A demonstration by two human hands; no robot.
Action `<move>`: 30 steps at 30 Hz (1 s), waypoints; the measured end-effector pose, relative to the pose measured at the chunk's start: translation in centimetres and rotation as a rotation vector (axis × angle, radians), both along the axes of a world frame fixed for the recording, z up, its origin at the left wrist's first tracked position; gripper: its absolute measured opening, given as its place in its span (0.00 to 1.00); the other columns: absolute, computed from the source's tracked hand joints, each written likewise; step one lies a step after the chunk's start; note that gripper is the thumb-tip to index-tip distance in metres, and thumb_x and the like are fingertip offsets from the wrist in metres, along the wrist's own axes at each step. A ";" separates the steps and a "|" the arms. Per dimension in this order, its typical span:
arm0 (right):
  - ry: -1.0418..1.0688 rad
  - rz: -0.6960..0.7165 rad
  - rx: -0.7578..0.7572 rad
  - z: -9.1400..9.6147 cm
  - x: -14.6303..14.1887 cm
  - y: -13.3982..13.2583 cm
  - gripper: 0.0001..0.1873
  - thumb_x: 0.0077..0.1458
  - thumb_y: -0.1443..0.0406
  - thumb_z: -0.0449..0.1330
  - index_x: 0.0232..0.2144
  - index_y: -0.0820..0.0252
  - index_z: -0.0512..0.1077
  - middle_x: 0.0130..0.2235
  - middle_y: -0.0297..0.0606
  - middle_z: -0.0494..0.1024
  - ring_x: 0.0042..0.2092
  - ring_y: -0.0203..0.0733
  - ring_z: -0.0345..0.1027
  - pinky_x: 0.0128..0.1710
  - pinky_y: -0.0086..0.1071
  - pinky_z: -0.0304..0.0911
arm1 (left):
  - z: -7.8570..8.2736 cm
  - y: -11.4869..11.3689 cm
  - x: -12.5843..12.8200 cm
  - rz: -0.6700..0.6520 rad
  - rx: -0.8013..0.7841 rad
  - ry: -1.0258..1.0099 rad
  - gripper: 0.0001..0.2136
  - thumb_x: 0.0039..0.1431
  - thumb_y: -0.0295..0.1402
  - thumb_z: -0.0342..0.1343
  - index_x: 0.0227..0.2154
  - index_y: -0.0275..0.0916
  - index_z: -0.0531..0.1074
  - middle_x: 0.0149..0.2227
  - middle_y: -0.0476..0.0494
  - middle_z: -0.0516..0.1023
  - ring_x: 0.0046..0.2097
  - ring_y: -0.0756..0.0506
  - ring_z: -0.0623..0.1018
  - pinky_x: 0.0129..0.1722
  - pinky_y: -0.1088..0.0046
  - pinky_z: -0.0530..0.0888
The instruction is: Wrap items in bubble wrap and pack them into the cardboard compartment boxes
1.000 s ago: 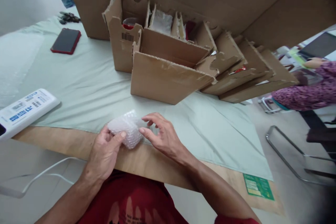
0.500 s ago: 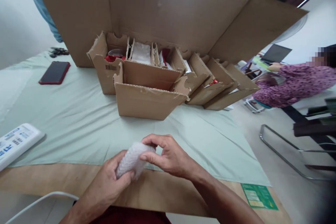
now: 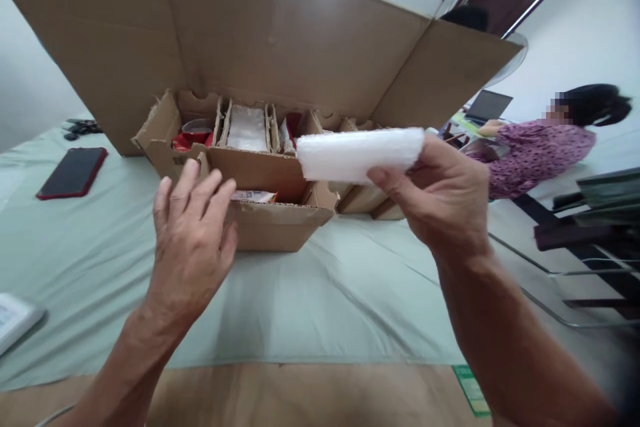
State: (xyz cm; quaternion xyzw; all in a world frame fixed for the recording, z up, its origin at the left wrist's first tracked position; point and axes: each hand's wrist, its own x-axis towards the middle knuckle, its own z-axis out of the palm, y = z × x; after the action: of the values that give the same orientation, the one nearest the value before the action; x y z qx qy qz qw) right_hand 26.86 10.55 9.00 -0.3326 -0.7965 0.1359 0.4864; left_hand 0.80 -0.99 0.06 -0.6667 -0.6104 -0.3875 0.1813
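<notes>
Bubble-wrap bundle [image 3: 357,155]: held in the air at centre-right, lengthwise across the view, in front of the far row of cardboard boxes and just right of the near box's opening.

Bench [image 3: 300,395]: bare wood along the near edge, pale green cloth [image 3: 325,307] over the rest. Observations, left to right:

- White device [image 3: 17,320] at the near left, cut by the frame edge. Farther off, a phone [image 3: 73,173] in a red case lies flat; small dark objects [image 3: 84,128] sit beyond it, too indistinct to identify.
- Left hand [image 3: 195,233]: grip open, fingers spread, back of the hand upward, nothing held. It is over the left end of the near box [image 3: 280,230]; contact cannot be determined.
- Far row, left part: red packet [image 3: 195,138], then a bubble-wrapped block [image 3: 247,128] in a narrow slot, then a red-and-white packet [image 3: 289,133]. A tall cardboard panel [image 3: 300,47] stands behind.
- Near box: printed packet [image 3: 255,196] visible inside, against the near wall.
- Right hand [image 3: 440,193]: grip closed on the bundle's right end, thumb on the near face; the other fingers are largely hidden behind.
- Green printed sheet [image 3: 473,390] at the near right. Far right, a person [image 3: 540,153] in a purple patterned top, a laptop [image 3: 490,105] just beyond.
</notes>
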 end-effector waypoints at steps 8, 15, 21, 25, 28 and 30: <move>-0.782 -0.193 0.027 1.3 -4.0 2.2 0.05 0.57 0.65 0.61 0.31 0.60 0.75 0.32 0.39 0.79 0.35 0.45 0.72 0.36 0.36 0.60 | -2.9 -2.3 0.5 -0.044 -0.072 -0.005 0.10 0.62 0.22 0.55 0.42 0.42 0.74 0.45 0.41 0.83 0.55 0.35 0.78 0.69 0.37 0.51; -1.291 -0.153 0.094 -1.9 -9.7 4.0 0.12 0.59 0.69 0.59 0.45 0.65 0.77 0.38 0.52 0.84 0.44 0.56 0.78 0.45 0.42 0.62 | -3.1 -1.5 0.7 -0.046 -0.074 -0.146 0.10 0.61 0.23 0.54 0.41 0.45 0.74 0.44 0.44 0.82 0.52 0.37 0.78 0.69 0.40 0.52; -1.447 -0.034 -0.059 -4.7 -11.5 5.6 0.11 0.62 0.70 0.59 0.39 0.64 0.82 0.41 0.53 0.85 0.47 0.55 0.79 0.44 0.39 0.65 | -3.2 -1.4 0.6 -0.078 -0.076 -0.194 0.12 0.59 0.23 0.54 0.40 0.46 0.75 0.45 0.45 0.82 0.52 0.37 0.78 0.69 0.40 0.51; -1.471 -0.024 -0.062 -5.3 -12.4 5.9 0.12 0.64 0.69 0.58 0.42 0.65 0.82 0.43 0.53 0.85 0.49 0.54 0.79 0.46 0.39 0.66 | -3.1 -1.2 0.6 -0.076 -0.060 -0.200 0.12 0.59 0.22 0.55 0.40 0.45 0.76 0.44 0.45 0.81 0.54 0.36 0.78 0.70 0.40 0.51; -1.464 -0.009 -0.045 -4.2 -11.5 5.2 0.12 0.63 0.70 0.57 0.42 0.67 0.81 0.43 0.54 0.84 0.48 0.54 0.79 0.48 0.41 0.66 | -2.8 -1.8 0.9 -0.046 -0.012 -0.247 0.18 0.58 0.25 0.59 0.51 0.45 0.74 0.56 0.39 0.75 0.64 0.32 0.69 0.69 0.41 0.54; -1.323 -0.056 0.049 -2.8 -9.3 4.0 0.12 0.63 0.68 0.58 0.43 0.67 0.80 0.45 0.54 0.84 0.48 0.56 0.78 0.50 0.46 0.65 | -2.8 -2.4 0.8 -0.014 0.027 -0.347 0.30 0.57 0.28 0.63 0.63 0.45 0.66 0.67 0.36 0.63 0.70 0.31 0.60 0.70 0.44 0.55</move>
State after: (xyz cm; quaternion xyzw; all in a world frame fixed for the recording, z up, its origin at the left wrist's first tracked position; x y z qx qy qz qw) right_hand 17.54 14.54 6.16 -0.3554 -0.9211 -0.1280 -0.0945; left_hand 1.59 -3.40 -2.74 -0.5914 -0.6227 -0.5062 0.0795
